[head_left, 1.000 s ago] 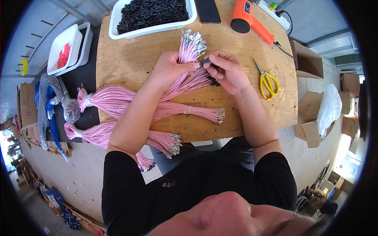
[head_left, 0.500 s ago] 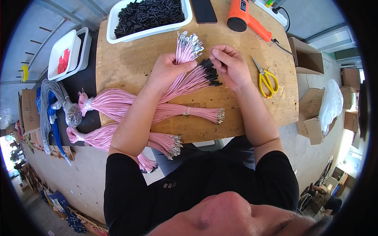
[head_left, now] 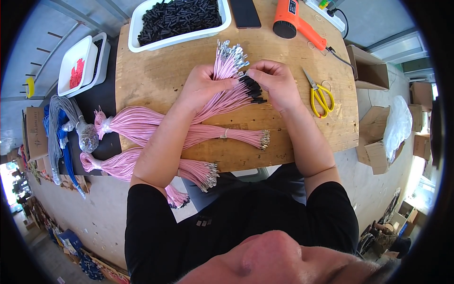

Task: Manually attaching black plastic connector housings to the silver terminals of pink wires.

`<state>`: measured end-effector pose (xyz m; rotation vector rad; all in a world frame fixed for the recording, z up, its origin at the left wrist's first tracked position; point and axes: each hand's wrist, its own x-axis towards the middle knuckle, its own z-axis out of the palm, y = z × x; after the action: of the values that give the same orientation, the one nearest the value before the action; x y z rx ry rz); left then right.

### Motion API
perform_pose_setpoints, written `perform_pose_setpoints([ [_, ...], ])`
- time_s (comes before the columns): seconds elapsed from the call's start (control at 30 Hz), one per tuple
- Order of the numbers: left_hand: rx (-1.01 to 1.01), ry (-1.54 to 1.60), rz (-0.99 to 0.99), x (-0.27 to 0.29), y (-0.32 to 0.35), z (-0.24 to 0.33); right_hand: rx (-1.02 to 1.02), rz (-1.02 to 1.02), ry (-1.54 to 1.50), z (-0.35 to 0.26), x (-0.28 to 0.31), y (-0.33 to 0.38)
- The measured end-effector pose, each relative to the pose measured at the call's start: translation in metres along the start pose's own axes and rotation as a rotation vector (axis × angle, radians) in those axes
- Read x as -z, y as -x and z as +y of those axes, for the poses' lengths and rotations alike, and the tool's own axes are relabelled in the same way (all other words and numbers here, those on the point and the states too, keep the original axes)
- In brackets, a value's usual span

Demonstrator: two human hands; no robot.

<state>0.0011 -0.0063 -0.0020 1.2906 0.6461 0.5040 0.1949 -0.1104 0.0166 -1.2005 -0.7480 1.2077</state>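
Note:
My left hand (head_left: 201,87) is wrapped round a bundle of thin pink wires (head_left: 224,70), thumb across them. Bare silver metal terminals (head_left: 231,51) fan out above the grip. To the right of the thumb, some wires of the bunch branch off and end in black sleeves (head_left: 251,88). Thumb and index finger of my right hand (head_left: 275,84) are pinched together right beside the terminals, just above the black sleeves. What sits between those fingertips is too small to make out. More tied pink wire bundles (head_left: 227,133) lie below, partly under my left forearm.
On the wooden table (head_left: 326,137) stand a white tray of black sleeves (head_left: 226,27), a dark phone (head_left: 246,13), an orange heat gun (head_left: 298,26) and yellow-handled scissors (head_left: 321,97). At left are a white tray with red pieces (head_left: 87,52) and grey cables (head_left: 64,111).
My right hand has moved left and its fingertips now meet the bundle beside the terminals. The bundle in my left hand has tilted slightly to the right.

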Motion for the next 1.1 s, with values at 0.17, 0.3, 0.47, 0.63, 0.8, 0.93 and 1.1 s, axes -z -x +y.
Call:
perform_pose_setpoints([
  [0.17, -0.007, -0.068, 0.014, 0.001, 0.0, -0.001, 0.013, -0.024, 0.054, 0.005, -0.005, -0.001],
  [0.3, -0.002, -0.078, 0.036, -0.001, 0.0, 0.0, -0.043, -0.066, 0.09, -0.001, 0.003, -0.002],
  [0.47, 0.034, 0.063, 0.041, 0.0, 0.0, 0.003, -0.132, 0.053, -0.64, 0.001, 0.025, -0.016],
  [0.63, 0.08, 0.119, 0.055, -0.001, 0.001, 0.008, -0.097, 0.171, -0.72, 0.002, 0.023, -0.02],
  [0.8, 0.094, 0.108, 0.067, 0.002, 0.0, 0.005, -0.12, 0.191, -0.852, 0.004, 0.033, -0.024],
  [0.93, 0.086, 0.141, 0.068, -0.001, 0.001, 0.008, 0.01, 0.079, -0.605, 0.002, 0.035, -0.019],
  [1.1, 0.097, 0.203, 0.065, 0.002, 0.0, 0.006, 0.011, -0.004, -0.213, -0.001, 0.016, -0.012],
])
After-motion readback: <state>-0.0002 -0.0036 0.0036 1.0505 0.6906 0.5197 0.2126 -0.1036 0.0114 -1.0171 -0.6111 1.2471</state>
